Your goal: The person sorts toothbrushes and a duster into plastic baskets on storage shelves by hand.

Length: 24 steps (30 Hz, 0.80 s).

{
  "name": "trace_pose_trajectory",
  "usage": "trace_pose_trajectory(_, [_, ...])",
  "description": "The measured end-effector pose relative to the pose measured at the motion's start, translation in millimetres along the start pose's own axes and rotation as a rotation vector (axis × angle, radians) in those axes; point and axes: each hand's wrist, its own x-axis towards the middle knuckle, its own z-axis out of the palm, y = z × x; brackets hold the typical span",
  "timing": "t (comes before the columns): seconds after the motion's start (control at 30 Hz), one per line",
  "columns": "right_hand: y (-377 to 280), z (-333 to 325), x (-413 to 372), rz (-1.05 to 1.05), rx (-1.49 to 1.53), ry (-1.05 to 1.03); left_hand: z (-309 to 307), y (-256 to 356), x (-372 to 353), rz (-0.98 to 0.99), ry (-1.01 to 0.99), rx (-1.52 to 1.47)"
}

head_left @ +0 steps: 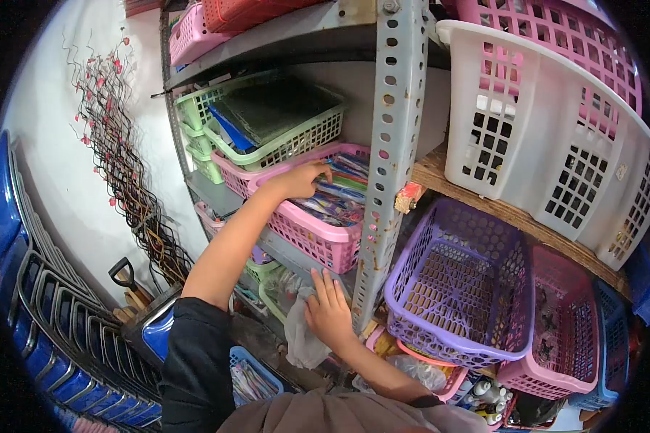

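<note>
My left hand (307,180) reaches over the rim of a pink basket (312,236) on the metal shelf. Its fingers bend down onto colourful packets (339,189) inside, and whether they grip any is hidden. Lower down, my right hand (328,307) is held up with its fingers stretched out, holding nothing. It is just below the shelf edge, in front of a translucent plastic bag (300,335). Behind the pink basket stands a green basket (285,148) with a dark flat item (278,107) on top.
A perforated metal post (386,123) rises right of the pink basket. Right of it are a purple basket (458,289) and a large white basket (549,137). Blue stacked chairs (50,346) and twisted decorative branches (119,144) stand left. A blue basket (256,375) sits low down.
</note>
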Motion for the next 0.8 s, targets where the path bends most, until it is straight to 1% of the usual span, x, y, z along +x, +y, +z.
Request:
trace_pose_trajectory(0.07, [-1.0, -0.4, 1.1, 0.002, -0.003, -0.001, -8.4, 6.3, -4.3, -0.213, -0.143, -0.167])
trace_pose_trajectory(0.1, [-1.2, -0.3, 1.7, 0.007, -0.009, 0.0, -7.6, 0.7, -5.2, -0.257, -0.204, -0.319])
trace_pose_trajectory(0.13, [-1.0, 0.8, 1.6, -0.003, 0.0, -0.008, -5.6, -4.2, -12.8, -0.271, -0.2, -0.322])
trace_pose_trajectory(0.2, [-0.4, 4.8, 0.7, 0.002, 0.002, 0.034, -7.4, -1.3, -27.4, -0.207, -0.045, -0.497])
trace_pose_trajectory(0.23, [-0.5, 5.9, 0.4, 0.008, 0.033, 0.058, -17.5, 19.9, -37.4, -0.194, 0.024, -0.408])
trace_pose_trajectory(0.27, [-1.7, 3.3, 1.1, 0.0, 0.049, 0.044, -21.7, 33.0, -47.8, -0.217, 0.025, -0.412])
trace_pose_trajectory(0.33, [-5.1, -2.4, 3.4, 0.04, 0.097, 0.038, -23.9, 52.4, -73.0, -0.137, 0.268, -0.416])
trace_pose_trajectory(0.37, [-6.3, -0.4, 3.6, 0.044, 0.116, 0.048, -21.8, 62.9, -89.2, -0.185, 0.322, -0.505])
trace_pose_trajectory(0.4, [-7.4, 1.1, 4.2, 0.052, 0.117, 0.064, -21.9, 71.1, -108.5, -0.163, 0.338, -0.454])
trace_pose_trajectory(0.47, [-12.6, -5.7, 7.3, 0.068, 0.118, 0.049, -22.8, 97.9, -150.7, -0.192, 0.361, -0.393])
trace_pose_trajectory(0.5, [-14.7, -8.3, 8.6, 0.07, 0.09, 0.032, -17.9, 108.5, -175.0, -0.236, 0.364, -0.397])
trace_pose_trajectory(0.57, [-18.5, -8.4, 11.7, 0.074, 0.037, 0.034, -8.1, 131.7, -226.4, -0.335, 0.425, -0.297])
trace_pose_trajectory(0.67, [-25.4, -2.4, 12.4, 0.123, 0.006, 0.056, 22.8, 159.0, -315.0, -0.575, 0.404, -0.672])
trace_pose_trajectory(0.73, [-29.3, 3.5, 12.6, 0.139, -0.039, 0.081, 52.9, 180.2, -380.7, -0.763, 0.368, -0.797])
trace_pose_trajectory(0.77, [-33.5, 5.1, 13.2, 0.15, -0.044, 0.106, 59.2, 196.2, -406.2, -0.903, 0.319, -0.842])
trace_pose_trajectory(0.8, [-39.1, 4.5, 14.5, 0.161, -0.055, 0.118, 69.6, 211.3, -433.0, -0.927, 0.318, -0.846])
